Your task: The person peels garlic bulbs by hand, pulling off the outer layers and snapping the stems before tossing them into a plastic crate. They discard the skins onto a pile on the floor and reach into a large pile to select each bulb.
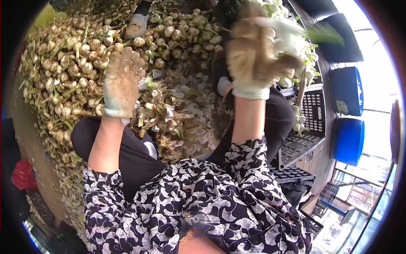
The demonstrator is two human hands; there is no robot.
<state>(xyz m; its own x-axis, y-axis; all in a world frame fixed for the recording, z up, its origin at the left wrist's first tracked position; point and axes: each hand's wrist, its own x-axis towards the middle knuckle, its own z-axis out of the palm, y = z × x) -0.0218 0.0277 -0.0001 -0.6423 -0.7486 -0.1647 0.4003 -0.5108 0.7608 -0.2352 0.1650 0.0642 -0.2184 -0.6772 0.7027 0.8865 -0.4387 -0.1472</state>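
My left hand [122, 80], in a dirty white glove, reaches down into a large heap of garlic bulbs [67, 63], its fingers spread over the bulbs and loose husks. My right hand [250, 53], also gloved and blurred by motion, is raised at the upper right and closed on a bunch of peeled white garlic with green stalks [292, 40]. That bunch hangs over a black plastic crate [311, 110] that holds more cleaned white bulbs. A pile of peeled husks [182, 114] lies between my knees.
Black slatted crates [296, 148] stack at the right. Two blue tubs [347, 139] stand against the right wall. A red bag [23, 175] lies at the left. My dark trousers and patterned sleeves fill the lower middle.
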